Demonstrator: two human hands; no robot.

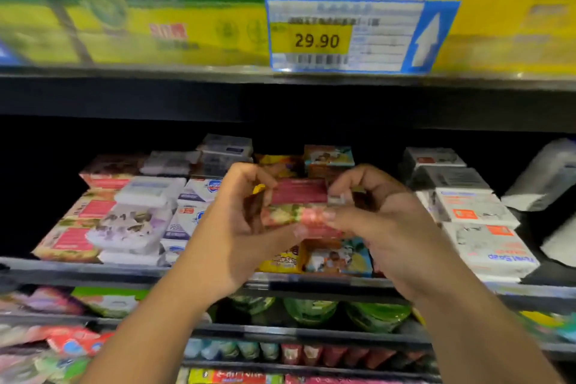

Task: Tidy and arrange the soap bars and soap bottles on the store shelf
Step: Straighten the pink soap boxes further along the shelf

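Head view: 1 red bar (299, 199), held above the front of the middle shelf (78, 270) by left hand (240, 224) and right hand (386, 224). Left fingers curl round its left end; right thumb and fingertips pinch its right end. Shelf holds rows of soap packs, 4 white packs (472, 207) at right; 1 price tag (358, 36) above.

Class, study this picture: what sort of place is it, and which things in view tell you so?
Very likely a shop aisle. A price tag reading 29.90 hangs on the shelf edge, wrapped soap bars lie stacked in rows below it, and more stocked shelves run underneath.
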